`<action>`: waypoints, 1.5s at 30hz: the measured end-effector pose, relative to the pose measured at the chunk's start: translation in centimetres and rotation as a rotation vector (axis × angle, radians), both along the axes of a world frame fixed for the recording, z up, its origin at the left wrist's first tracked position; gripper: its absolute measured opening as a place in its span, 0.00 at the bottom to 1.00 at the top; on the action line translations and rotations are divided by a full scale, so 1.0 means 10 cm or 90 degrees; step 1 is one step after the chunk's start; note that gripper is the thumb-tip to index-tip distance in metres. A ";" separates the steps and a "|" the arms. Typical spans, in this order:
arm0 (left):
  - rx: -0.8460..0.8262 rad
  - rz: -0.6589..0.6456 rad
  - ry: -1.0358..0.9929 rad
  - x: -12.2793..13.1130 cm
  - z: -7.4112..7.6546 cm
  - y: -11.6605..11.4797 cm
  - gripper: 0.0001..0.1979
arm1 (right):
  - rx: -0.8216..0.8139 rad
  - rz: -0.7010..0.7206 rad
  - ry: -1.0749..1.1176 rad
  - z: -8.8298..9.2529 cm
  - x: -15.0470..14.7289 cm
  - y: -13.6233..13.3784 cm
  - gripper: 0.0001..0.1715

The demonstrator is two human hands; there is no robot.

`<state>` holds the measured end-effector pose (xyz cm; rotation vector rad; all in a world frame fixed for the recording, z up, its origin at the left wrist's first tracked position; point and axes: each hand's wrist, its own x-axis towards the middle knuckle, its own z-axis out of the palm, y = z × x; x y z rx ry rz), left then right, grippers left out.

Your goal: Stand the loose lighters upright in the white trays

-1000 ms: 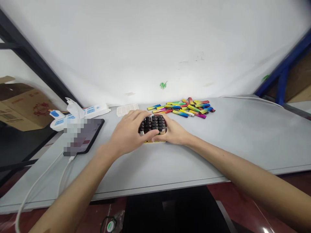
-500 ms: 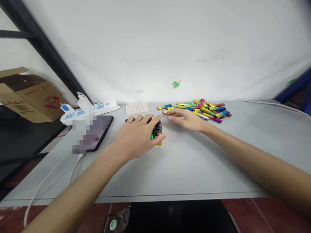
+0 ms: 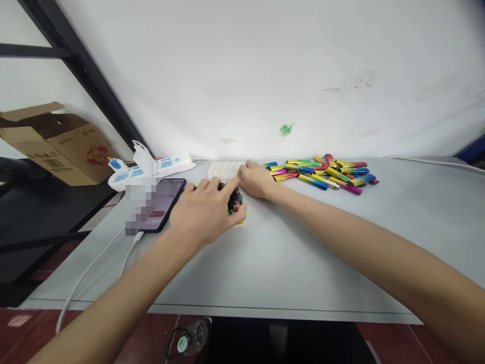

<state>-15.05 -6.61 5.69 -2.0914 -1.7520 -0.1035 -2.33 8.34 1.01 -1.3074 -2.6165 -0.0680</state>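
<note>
My left hand [image 3: 206, 210] is curled over a block of small upright tubes with black tops [image 3: 234, 199], standing on the grey table [image 3: 303, 253]; green and yellow show at the block's base. My right hand [image 3: 255, 178] reaches past the block to a white tray with round pockets [image 3: 222, 169] and rests its fingers on the tray's right edge. I cannot make out whether those fingers grip anything. A heap of rainbow-coloured sticks [image 3: 326, 173] lies to the right of my right hand.
A phone [image 3: 157, 202] on a white cable lies left of my left hand. Behind it sit a white power strip [image 3: 151, 166] with a plugged charger, a dark metal frame and a cardboard box [image 3: 53, 141]. A white wall backs the table.
My right hand left the tube block, swung toward the coloured sticks, then came back left to the white tray. My left hand stayed on the block. The camera view shifted.
</note>
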 end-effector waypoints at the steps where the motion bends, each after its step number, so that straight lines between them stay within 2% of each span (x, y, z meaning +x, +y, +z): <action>1: 0.006 0.017 0.002 -0.05 0.00 0.01 0.27 | 0.005 -0.003 0.008 -0.01 0.05 -0.05 0.23; 8: 0.006 0.071 -0.020 -0.24 0.03 0.17 0.25 | 0.045 0.018 0.015 -0.03 0.53 -0.65 0.20; 11: -0.008 0.085 -0.023 -0.24 0.04 0.24 0.24 | 0.021 -0.012 -0.008 -0.02 0.80 -0.95 0.19; 13: -0.001 0.090 -0.019 -0.25 0.04 0.29 0.24 | 0.011 -0.021 -0.017 -0.01 1.00 -1.11 0.20; 17: -0.012 0.097 -0.024 -0.23 0.07 0.47 0.25 | 0.001 0.033 0.016 -0.02 1.38 -1.27 0.26; 20: -0.028 0.086 -0.027 -0.19 0.09 0.69 0.27 | -0.019 0.040 0.053 0.00 1.54 -1.27 0.25; 27: -0.029 0.069 -0.027 -0.14 0.10 1.26 0.29 | -0.096 -0.037 0.123 0.08 1.71 -1.08 0.18; 35: -0.063 0.039 -0.033 -0.29 0.12 1.62 0.34 | -0.168 -0.039 0.176 0.14 1.78 -0.98 0.19; 38: -0.093 0.015 -0.007 -0.34 0.16 1.68 0.37 | -0.130 -0.070 0.216 0.15 1.81 -0.90 0.23; 40: -0.095 -0.012 0.002 -0.32 0.22 1.66 0.40 | -0.063 -0.130 0.223 0.14 1.86 -0.82 0.21; 42: -0.058 -0.048 -0.012 -0.21 0.29 1.57 0.42 | 0.016 -0.185 0.193 0.10 1.92 -0.73 0.17; 45: 0.021 -0.114 -0.049 0.10 0.33 1.29 0.37 | 0.071 -0.219 0.114 0.02 1.99 -0.60 0.15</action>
